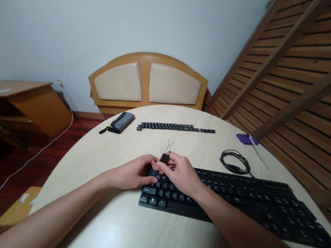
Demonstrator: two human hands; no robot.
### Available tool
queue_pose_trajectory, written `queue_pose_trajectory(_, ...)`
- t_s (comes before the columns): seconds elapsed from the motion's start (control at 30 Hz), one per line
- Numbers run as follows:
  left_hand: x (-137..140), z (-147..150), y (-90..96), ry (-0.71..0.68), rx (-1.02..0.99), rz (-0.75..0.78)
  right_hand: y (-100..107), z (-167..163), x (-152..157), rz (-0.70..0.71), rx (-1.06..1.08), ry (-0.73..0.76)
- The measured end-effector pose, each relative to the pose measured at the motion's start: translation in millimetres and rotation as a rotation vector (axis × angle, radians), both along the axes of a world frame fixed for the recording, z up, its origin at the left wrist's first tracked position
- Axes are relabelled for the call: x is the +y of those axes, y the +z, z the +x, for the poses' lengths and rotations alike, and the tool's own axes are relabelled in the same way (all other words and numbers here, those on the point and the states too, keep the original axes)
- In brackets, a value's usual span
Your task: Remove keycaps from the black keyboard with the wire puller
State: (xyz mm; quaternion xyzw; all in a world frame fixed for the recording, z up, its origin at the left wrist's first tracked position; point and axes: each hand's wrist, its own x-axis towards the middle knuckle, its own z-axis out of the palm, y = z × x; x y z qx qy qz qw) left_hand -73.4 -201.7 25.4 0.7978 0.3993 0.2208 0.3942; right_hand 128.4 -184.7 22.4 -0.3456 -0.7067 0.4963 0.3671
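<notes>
A black keyboard (pixel 205 198) lies across the front right of the table, with a bare strip along its bottom row where keys are off. My right hand (pixel 183 175) is closed around a wire keycap puller (pixel 165 158), above the keyboard's upper left part. Its black block shows between thumb and fingers, and two thin hooked wires point away from me. My left hand (pixel 134 173) is curled at the keyboard's left end. Its thumb presses on the keys, and its fingertips meet those of my right hand. What lies under these fingertips is hidden.
Loose black keycaps (pixel 165 126) stand in rows at the table's far side. Left of them lies a grey zip pouch (pixel 121 122). A coiled black cable (pixel 235 162) and a purple item (pixel 246 139) with a white strip lie to the right on the round table (pixel 111 226).
</notes>
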Motion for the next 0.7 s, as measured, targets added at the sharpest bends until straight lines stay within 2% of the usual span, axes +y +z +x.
queue_pose_trajectory(0.17,-0.8,-0.3,2.9,0.002,0.017,-0.001,0.5,1.5,-0.4,0.086,-0.106,-0.018)
queue_pose_trajectory(0.37,-0.5,-1.5,6.4,-0.050,-0.008,0.010,5.0,4.0,-3.8,0.290,-0.289,-0.039)
queue_pose_trajectory(0.6,0.3,-0.6,8.9,-0.075,-0.003,0.010,-0.4,1.8,-6.7,0.571,-0.487,0.041)
queue_pose_trajectory(0.7,0.5,0.0,9.3,-0.076,0.000,0.019,-0.2,1.5,-7.6,0.630,-0.541,0.000)
